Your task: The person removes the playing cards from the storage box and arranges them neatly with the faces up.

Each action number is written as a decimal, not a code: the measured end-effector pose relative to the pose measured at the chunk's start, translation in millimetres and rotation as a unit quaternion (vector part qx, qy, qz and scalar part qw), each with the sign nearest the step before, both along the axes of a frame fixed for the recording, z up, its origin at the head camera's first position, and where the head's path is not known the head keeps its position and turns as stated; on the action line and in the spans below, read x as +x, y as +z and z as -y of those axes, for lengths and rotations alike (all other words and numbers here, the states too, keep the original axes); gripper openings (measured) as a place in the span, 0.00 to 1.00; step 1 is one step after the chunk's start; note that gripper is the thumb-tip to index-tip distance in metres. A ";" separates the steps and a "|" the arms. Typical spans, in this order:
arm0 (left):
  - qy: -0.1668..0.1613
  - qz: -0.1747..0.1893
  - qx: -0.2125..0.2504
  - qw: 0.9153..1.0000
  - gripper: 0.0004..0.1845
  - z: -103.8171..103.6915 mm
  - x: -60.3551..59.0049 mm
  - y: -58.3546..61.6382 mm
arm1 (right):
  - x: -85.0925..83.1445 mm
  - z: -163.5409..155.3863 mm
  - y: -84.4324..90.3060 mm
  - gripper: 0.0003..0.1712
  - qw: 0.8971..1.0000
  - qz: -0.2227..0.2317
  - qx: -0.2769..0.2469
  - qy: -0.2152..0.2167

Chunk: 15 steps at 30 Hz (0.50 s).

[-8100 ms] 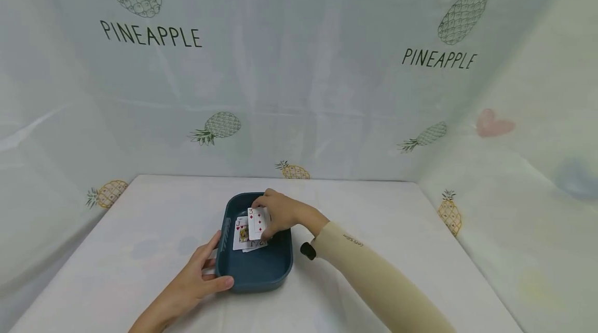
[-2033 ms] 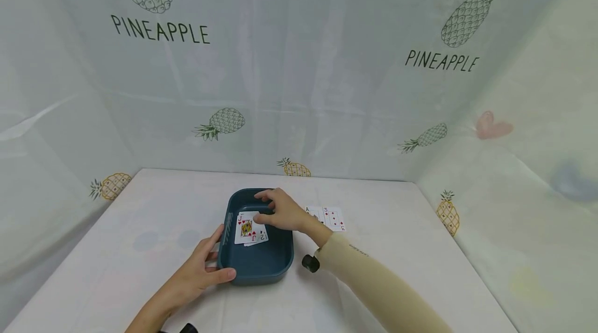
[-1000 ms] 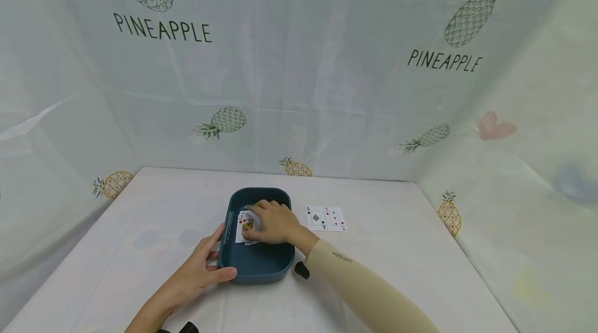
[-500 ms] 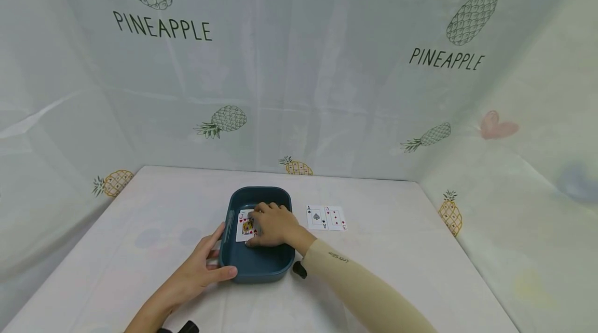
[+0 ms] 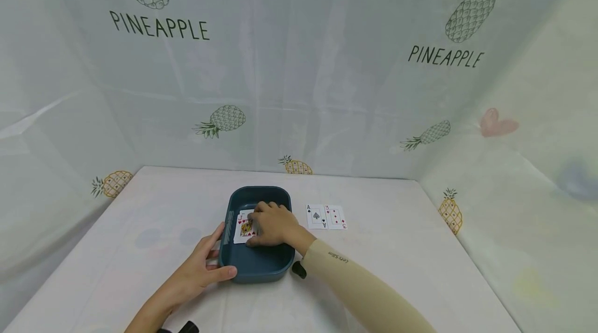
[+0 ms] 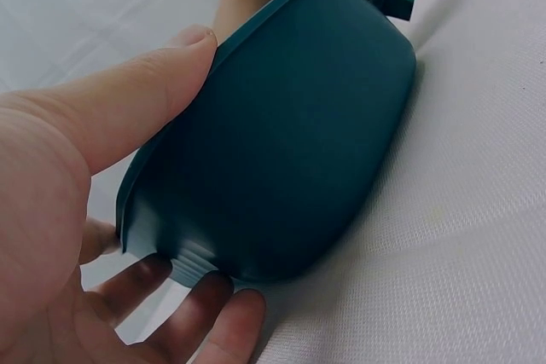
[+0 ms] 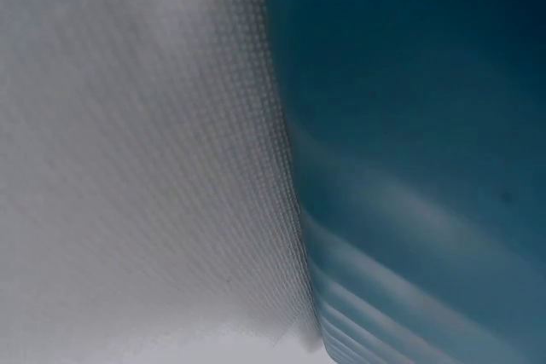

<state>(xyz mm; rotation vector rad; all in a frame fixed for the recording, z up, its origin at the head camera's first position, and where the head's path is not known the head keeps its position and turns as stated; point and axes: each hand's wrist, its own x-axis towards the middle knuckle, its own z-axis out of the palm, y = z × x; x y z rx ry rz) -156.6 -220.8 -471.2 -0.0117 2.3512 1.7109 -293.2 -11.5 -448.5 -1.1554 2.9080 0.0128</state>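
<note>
A dark blue plastic tray stands on the white-covered table. My left hand holds its left end. In the left wrist view the thumb lies at the rim while the fingers bear on the outer wall. Inside the tray lies a jack of hearts, face up, over another card whose edge shows at the top. My right hand reaches in from the right, its curled fingers and thumb at the cards' top and bottom edges. The hand covers the cards' right part. The right wrist view shows only the tray's wall and tablecloth.
An ace of spades and a three of diamonds lie face up side by side on the table, right of the tray. A pineapple-print curtain hangs behind the table.
The ace and three, formerly in the tray or hidden, now lie on the table. My right hand has come down onto the remaining cards, and the jack has slid slightly left. The left hand stays put.
</note>
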 end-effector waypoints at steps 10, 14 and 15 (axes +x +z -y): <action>0.002 0.000 0.002 1.000 0.59 -0.3 -0.1 -0.2 | -3.4 -0.5 -2.7 0.43 1.000 0.010 -0.013 0.003; 0.001 -0.001 -0.002 1.000 0.59 -0.9 0.1 1.3 | -3.9 -1.4 -0.9 0.45 1.000 0.010 -0.012 0.007; 0.001 -0.001 -0.003 1.000 0.59 -1.1 0.1 1.7 | -4.0 -1.6 -0.3 0.45 1.000 0.010 -0.011 0.009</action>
